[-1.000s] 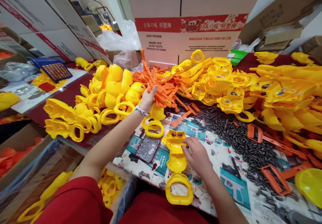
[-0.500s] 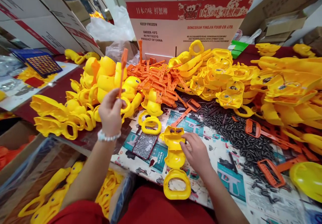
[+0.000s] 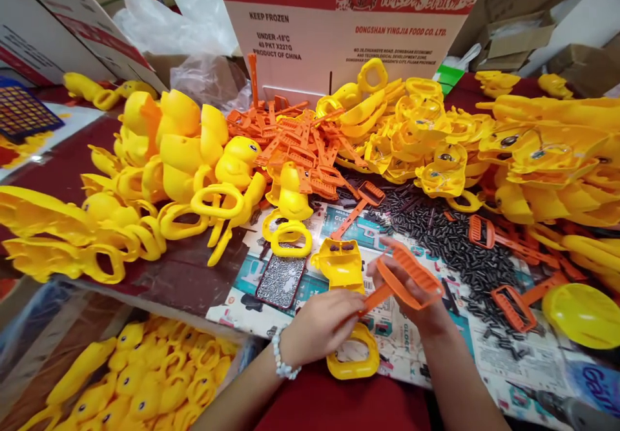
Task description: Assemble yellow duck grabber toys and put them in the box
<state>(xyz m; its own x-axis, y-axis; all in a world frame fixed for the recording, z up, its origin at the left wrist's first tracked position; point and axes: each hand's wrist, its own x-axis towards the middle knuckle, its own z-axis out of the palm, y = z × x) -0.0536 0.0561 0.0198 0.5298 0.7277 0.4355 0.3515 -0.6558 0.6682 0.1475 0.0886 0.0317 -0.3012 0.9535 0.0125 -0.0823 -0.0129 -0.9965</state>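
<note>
In the head view, the person's two hands met low over the work surface, both on one orange slotted piece (image 3: 417,267). The left hand (image 3: 322,327), a pale beaded bracelet (image 3: 283,357) at its wrist, had its fingers closed on the narrow end of the stem. The right hand (image 3: 411,295) grasped the broad, slotted end, its fingers wrapped partly behind the frame. The piece hung tilted above a printed sheet (image 3: 402,350). Below and just beyond the left hand lay an open yellow shell (image 3: 341,266), its hollow side up, with its loop handle (image 3: 353,361) towards the person; the left hand covered the part between, and whether it touched the shell could not be told. Just left of the shell sat a shallow tray (image 3: 258,292) of small silvery pieces. Behind, a heap of orange pieces (image 3: 300,140) stood between two groups of yellow parts, before a printed carton (image 3: 310,40). Small black cylinders (image 3: 440,240) were strewn over the sheet to the right, near a yellow rounded part (image 3: 581,315). Yellow ducks (image 3: 145,379) filled a box at lower left.
</note>
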